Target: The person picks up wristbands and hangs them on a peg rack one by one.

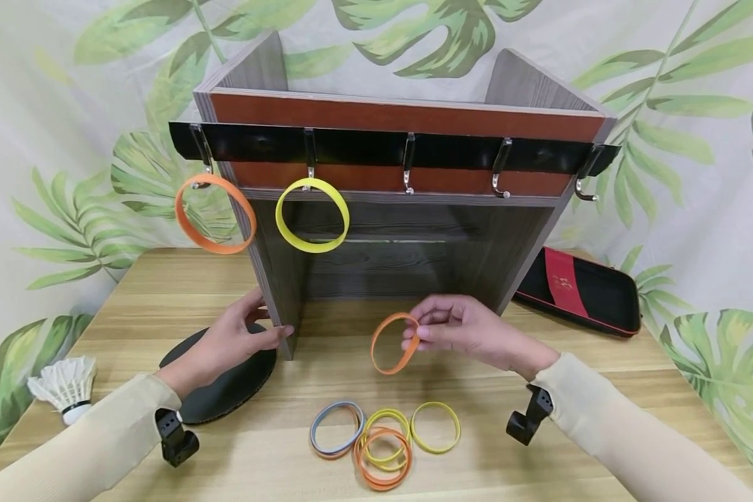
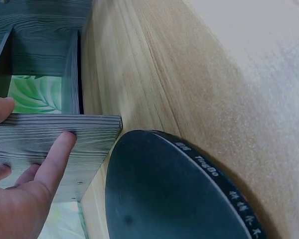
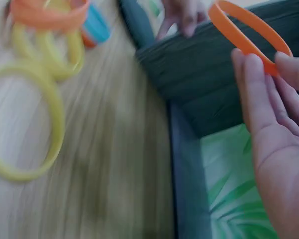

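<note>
My right hand (image 1: 461, 331) pinches an orange silicone wristband (image 1: 376, 346) between thumb and fingers, held up in front of the grey wooden shelf (image 1: 275, 293). In the right wrist view the same wristband (image 3: 244, 37) stands tilted at the fingertips. My left hand (image 1: 229, 341) holds the shelf's left side panel near its lower front edge; the left wrist view shows the thumb and fingers about the panel (image 2: 97, 144). Along the shelf's top front runs a black hook rail (image 1: 358, 143). From its hooks hang an orange wristband (image 1: 249, 216) and a yellow wristband (image 1: 345, 222).
Several loose wristbands lie on the table near me: a blue one (image 1: 314, 436), a yellow one (image 1: 458, 432) and an orange stack (image 1: 376, 482). A round black disc (image 1: 226, 390), a shuttlecock (image 1: 65, 383) and a black-and-red case (image 1: 605, 293) stand around the shelf.
</note>
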A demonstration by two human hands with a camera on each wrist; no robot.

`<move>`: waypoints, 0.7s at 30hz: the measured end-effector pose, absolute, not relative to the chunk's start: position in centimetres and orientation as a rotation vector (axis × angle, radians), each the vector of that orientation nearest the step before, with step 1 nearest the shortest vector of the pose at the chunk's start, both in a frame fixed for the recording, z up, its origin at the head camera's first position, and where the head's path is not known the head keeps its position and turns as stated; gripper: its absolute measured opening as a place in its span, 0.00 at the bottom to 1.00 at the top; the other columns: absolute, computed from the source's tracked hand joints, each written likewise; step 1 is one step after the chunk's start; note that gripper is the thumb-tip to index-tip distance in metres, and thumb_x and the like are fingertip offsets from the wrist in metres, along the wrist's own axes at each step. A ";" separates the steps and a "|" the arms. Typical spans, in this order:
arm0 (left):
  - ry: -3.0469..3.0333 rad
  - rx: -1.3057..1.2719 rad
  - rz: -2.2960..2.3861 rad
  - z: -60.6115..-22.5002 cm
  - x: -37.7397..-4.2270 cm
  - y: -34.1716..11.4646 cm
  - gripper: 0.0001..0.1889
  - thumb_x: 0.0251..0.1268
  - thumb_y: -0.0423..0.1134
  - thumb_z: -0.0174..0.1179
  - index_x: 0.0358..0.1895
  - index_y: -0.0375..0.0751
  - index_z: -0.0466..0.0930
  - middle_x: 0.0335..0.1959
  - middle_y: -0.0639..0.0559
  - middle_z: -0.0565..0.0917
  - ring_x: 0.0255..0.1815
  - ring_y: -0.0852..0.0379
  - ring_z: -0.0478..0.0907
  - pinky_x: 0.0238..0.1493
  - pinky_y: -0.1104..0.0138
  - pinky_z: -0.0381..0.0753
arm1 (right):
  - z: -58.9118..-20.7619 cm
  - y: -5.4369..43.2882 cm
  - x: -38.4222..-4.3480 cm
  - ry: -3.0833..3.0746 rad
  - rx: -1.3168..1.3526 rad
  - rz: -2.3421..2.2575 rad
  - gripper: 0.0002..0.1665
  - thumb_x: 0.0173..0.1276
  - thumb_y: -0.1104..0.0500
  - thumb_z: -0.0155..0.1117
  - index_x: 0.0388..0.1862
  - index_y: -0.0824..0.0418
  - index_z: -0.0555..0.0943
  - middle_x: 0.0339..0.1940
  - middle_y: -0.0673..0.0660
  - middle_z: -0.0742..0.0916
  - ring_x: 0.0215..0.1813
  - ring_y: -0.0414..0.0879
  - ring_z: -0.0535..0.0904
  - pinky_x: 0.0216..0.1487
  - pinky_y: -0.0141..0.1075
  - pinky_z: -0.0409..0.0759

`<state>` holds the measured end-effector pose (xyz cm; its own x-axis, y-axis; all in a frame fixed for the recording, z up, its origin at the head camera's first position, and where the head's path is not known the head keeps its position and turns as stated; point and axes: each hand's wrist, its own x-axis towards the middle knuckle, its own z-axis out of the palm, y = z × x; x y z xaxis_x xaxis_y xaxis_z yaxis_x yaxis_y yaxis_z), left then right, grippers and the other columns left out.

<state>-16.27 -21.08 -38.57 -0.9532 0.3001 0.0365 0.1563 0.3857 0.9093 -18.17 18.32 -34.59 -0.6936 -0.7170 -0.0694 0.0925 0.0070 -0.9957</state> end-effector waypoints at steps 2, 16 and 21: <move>2.500 0.409 1.618 -38.6 -16.2 -21.1 0.35 0.72 0.36 0.66 0.78 0.41 0.62 0.71 0.33 0.73 0.65 0.36 0.76 0.49 0.66 0.89 | -33.6 17.9 -17.9 1.668 -0.607 -1.821 0.11 0.78 0.68 0.61 0.56 0.67 0.78 0.49 0.54 0.92 0.54 0.44 0.90 0.60 0.39 0.87; 2.501 0.424 1.632 -38.6 -16.3 -21.2 0.35 0.71 0.34 0.66 0.78 0.40 0.62 0.71 0.32 0.74 0.65 0.35 0.75 0.49 0.66 0.89 | -27.4 16.5 -16.0 1.586 -0.793 -2.193 0.13 0.78 0.73 0.57 0.51 0.58 0.81 0.51 0.53 0.91 0.58 0.47 0.90 0.60 0.36 0.87; 2.490 0.427 1.651 -38.6 -16.2 -21.0 0.33 0.71 0.34 0.66 0.76 0.38 0.64 0.69 0.32 0.75 0.63 0.35 0.76 0.48 0.67 0.89 | -25.5 16.3 -15.5 1.564 -0.819 -2.321 0.12 0.77 0.72 0.58 0.51 0.59 0.82 0.51 0.55 0.92 0.58 0.48 0.90 0.61 0.36 0.86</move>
<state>-16.24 -21.01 -38.60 -0.9525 0.2999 0.0530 0.1655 0.3639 0.9166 -15.50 16.34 -25.54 -0.8189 -0.4753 0.3218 -0.1197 -0.4069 -0.9056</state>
